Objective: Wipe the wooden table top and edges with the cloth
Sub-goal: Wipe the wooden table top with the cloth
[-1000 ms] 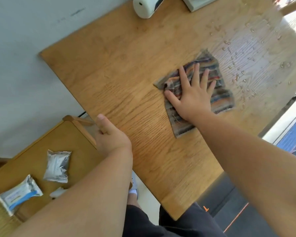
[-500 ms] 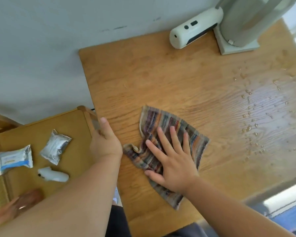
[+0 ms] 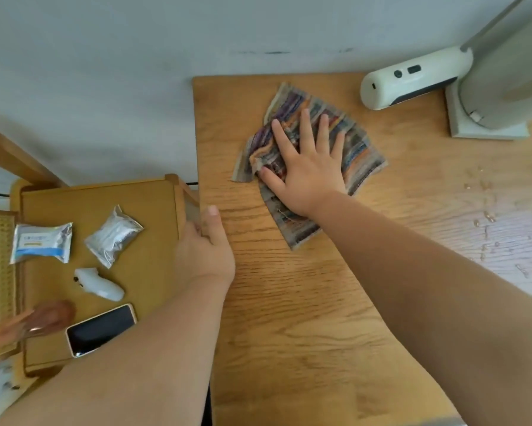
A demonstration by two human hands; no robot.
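A striped multicoloured cloth (image 3: pixel 361 150) lies bunched on the wooden table (image 3: pixel 304 318), near its far left corner. My right hand (image 3: pixel 304 166) presses flat on the cloth with fingers spread. My left hand (image 3: pixel 204 247) grips the table's left edge, thumb on top and fingers curled under. Water droplets (image 3: pixel 486 216) speckle the table surface at the right.
A white handheld device (image 3: pixel 412 78) and a grey stand base (image 3: pixel 489 124) sit at the table's far right. Left of the table, a lower wooden stand (image 3: pixel 154 210) holds two foil packets (image 3: pixel 112 235), a small white object (image 3: pixel 100 284) and a phone (image 3: pixel 100 330). A grey wall runs behind.
My right hand slid the cloth from the table's wet middle toward me and left, then away to the far left corner. My left hand stayed on the left edge.
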